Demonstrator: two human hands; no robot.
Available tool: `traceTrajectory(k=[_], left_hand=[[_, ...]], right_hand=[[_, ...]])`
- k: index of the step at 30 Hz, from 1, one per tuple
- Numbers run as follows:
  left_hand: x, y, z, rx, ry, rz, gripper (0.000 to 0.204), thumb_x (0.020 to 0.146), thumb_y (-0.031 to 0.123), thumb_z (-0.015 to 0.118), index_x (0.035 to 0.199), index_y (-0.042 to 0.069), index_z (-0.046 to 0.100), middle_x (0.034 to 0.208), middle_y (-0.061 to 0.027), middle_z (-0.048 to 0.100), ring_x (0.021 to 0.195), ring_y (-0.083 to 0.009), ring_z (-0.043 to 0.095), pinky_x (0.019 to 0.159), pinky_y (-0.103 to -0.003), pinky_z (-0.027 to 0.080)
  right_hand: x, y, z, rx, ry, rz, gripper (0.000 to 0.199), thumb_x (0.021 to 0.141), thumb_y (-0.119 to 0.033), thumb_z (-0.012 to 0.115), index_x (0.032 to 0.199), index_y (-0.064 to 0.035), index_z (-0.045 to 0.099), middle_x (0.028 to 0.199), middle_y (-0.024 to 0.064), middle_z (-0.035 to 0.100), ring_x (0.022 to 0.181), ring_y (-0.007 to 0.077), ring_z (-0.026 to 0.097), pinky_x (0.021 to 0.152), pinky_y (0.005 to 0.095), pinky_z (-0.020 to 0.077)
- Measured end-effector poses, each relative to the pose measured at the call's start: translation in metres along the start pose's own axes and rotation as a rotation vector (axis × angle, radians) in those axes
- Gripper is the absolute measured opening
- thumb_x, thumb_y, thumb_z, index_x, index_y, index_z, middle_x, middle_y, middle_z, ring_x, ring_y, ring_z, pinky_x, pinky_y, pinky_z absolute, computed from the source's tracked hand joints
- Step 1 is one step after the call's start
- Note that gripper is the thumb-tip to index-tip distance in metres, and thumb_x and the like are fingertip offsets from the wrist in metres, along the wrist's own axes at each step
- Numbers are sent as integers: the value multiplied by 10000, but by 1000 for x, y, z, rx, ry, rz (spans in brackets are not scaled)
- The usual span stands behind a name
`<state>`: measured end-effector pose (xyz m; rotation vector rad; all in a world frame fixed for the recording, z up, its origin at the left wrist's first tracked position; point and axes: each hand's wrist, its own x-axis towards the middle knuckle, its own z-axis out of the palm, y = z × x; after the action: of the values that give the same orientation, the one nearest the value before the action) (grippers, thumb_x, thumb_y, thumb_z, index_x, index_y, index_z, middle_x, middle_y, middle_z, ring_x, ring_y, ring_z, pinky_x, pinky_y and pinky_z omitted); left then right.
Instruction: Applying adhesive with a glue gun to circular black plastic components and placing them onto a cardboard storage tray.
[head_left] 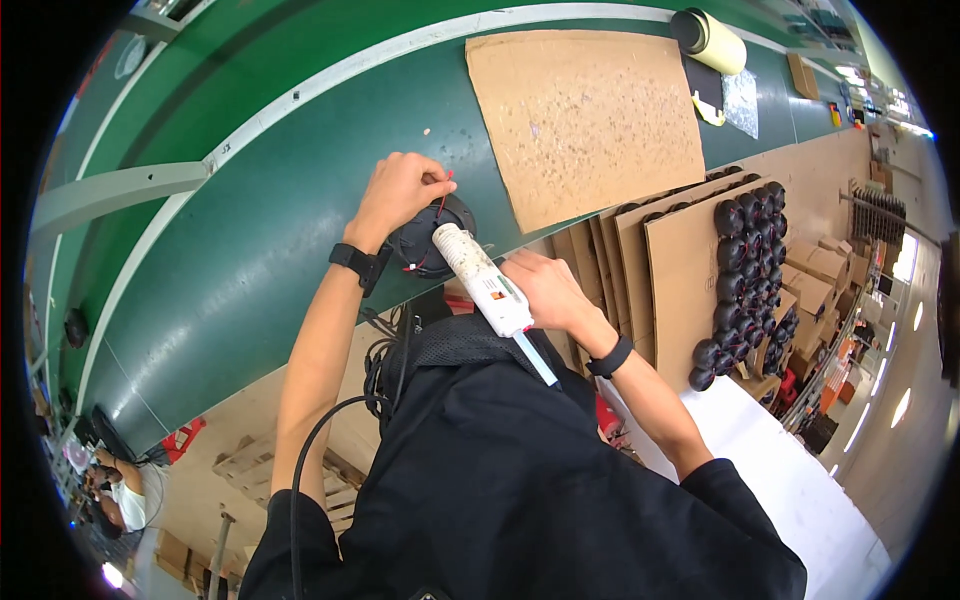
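At the near edge of the green bench lies a round black part (418, 243) that looks like a speaker, with thin red wires. My left hand (400, 188) is above its far side, fingertips closed in a pinch on a red wire (443, 207). In my right hand (548, 289) is a white glue gun (490, 290), its stained, wrapped front end over the black part's right side. A pale glue stick (535, 357) sticks out of its back end toward me. The gun's handle and most of my right fingers are hidden behind its body.
A stained cardboard sheet (590, 120) covers the bench to the right, with a yellowish roll (715, 43) beyond it. Cardboard panels (685, 280) and stacked round black parts (745, 270) stand right of the bench. A person (125, 495) is at the far lower left.
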<state>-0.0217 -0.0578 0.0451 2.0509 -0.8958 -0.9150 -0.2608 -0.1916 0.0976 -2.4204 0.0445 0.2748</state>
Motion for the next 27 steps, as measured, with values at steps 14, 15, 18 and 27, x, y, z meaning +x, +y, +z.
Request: traceTrajectory(k=[14, 15, 18, 27], left_hand=[[0, 4, 0, 22, 7, 2, 202, 832, 227, 772, 838, 26, 767, 790, -153, 740, 741, -285, 727, 685, -357, 549], [0, 3, 0, 26, 4, -1, 201, 833, 225, 772, 838, 24, 767, 794, -154, 741, 745, -285, 729, 687, -355, 551], [0, 0, 0, 24, 2, 0, 197, 836, 219, 770, 842, 22, 768, 801, -154, 745, 752, -284, 733, 693, -349, 556], [-6, -6, -3, -98, -10, 37, 196, 839, 202, 755, 851, 7, 758, 812, -148, 745, 785, -245, 734, 713, -338, 551]], right_hand=[[-1, -10, 2, -61, -1, 78, 329, 718, -291, 771, 809, -67, 547, 801, 113, 618, 839, 326, 627, 641, 443, 521], [0, -12, 3, -60, -2, 78, 329, 718, -291, 771, 809, -67, 547, 801, 113, 618, 839, 326, 627, 641, 443, 521], [0, -18, 4, -95, -14, 100, 333, 716, -292, 777, 816, -65, 553, 807, 112, 624, 842, 326, 634, 645, 443, 525], [0, -25, 6, -94, -41, 165, 353, 723, -299, 782, 869, -39, 594, 843, 136, 647, 865, 344, 654, 674, 454, 535]])
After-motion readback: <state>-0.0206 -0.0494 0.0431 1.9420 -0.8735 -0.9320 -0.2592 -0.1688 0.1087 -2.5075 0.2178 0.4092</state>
